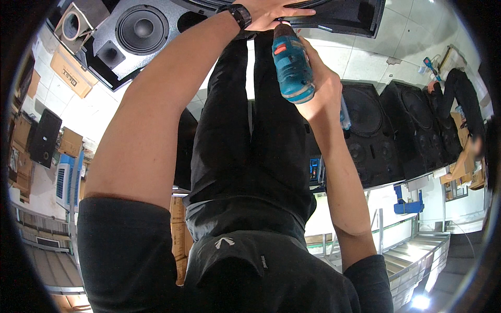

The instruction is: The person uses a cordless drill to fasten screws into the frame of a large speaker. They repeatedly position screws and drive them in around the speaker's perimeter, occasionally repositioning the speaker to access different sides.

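My right hand [322,86] is wrapped around the handle of a teal cordless drill [293,68] with an orange-red switch on its body. The drill's dark nose points away from me, down at the edge of a black speaker cabinet [344,18]. My left hand [265,13], below a dark wristwatch [239,15], lies on that cabinet beside the drill's nose. Its fingers are stretched out and apart, one along the cabinet's edge. The drill's tip and any screw under it are too small to make out.
A round speaker cone [142,29] sits in a grey panel at the upper left. Several large black speakers [365,117] stand in a row on the right. Cardboard [73,73] lies on the tiled floor [417,31]. Another person [462,99] is at the far right.
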### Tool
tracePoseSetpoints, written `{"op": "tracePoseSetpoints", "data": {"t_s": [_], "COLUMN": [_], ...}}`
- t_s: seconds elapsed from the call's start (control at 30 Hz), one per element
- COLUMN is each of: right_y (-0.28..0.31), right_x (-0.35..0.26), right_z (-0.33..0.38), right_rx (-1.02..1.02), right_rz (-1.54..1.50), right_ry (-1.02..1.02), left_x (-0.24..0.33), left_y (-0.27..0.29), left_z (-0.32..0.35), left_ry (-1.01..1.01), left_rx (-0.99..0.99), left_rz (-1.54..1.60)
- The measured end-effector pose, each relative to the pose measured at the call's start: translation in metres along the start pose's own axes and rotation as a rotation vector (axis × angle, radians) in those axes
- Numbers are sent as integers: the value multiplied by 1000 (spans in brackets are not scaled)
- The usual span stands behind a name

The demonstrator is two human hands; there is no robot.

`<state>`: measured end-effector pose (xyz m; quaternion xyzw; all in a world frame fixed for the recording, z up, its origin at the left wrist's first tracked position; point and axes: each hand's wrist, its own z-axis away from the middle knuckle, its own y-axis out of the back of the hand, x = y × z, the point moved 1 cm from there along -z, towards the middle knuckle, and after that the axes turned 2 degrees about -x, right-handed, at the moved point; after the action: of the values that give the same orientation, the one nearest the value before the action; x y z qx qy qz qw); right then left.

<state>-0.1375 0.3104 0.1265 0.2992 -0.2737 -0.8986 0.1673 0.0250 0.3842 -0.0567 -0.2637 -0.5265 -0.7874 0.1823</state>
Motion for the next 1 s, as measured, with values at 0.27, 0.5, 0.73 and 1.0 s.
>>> {"op": "tracePoseSetpoints", "data": {"t_s": [0.27,0.5,0.73,1.0], "right_y": [-1,-3,-4,-1], "right_x": [4,8,8,10], "right_z": [-2,-4,-6,-7], "right_rx": [14,62,62,31], "right_rz": [5,-30,-9,30], "right_ry": [31,76,70,61], "left_x": [0,2,0,1], "left_y": [2,1,1,3], "left_z": [0,0,0,-2], "left_ry": [4,3,0,20], "left_rx": [-14,8,8,-35], "left_rz": [-8,-25,-7,-27]}}
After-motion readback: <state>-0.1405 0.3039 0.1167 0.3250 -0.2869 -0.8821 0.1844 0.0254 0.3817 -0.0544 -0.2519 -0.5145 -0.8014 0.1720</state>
